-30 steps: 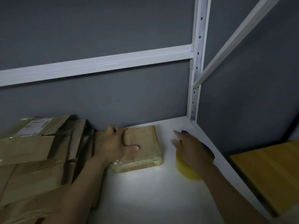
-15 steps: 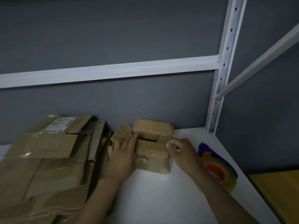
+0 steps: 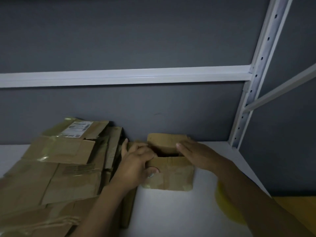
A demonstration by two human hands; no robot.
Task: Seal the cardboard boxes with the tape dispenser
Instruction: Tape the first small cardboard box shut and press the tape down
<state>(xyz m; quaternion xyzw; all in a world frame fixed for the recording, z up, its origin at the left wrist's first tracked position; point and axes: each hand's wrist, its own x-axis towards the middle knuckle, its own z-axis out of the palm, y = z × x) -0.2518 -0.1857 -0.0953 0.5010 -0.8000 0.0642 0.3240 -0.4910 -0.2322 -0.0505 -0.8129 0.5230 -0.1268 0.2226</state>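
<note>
Small cardboard box (image 3: 171, 175) on white shelf (image 3: 171, 212), top flaps partly open | left hand (image 3: 136, 166) grasps its left edge, thumb on front | right hand (image 3: 196, 154) released, fingers flat on right flap | flattened cardboard (image 3: 59, 159) just left | blurred yellow tape roll (image 3: 225, 207) under right forearm

Flattened cardboard (image 3: 56, 168) crowds the left — bare shelf (image 3: 171, 211) (near side) lies open.

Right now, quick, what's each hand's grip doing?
Left-hand grip: closed, holding the box by its near flap.
Right-hand grip: open, straight fingers lying on the box's right side.
</note>
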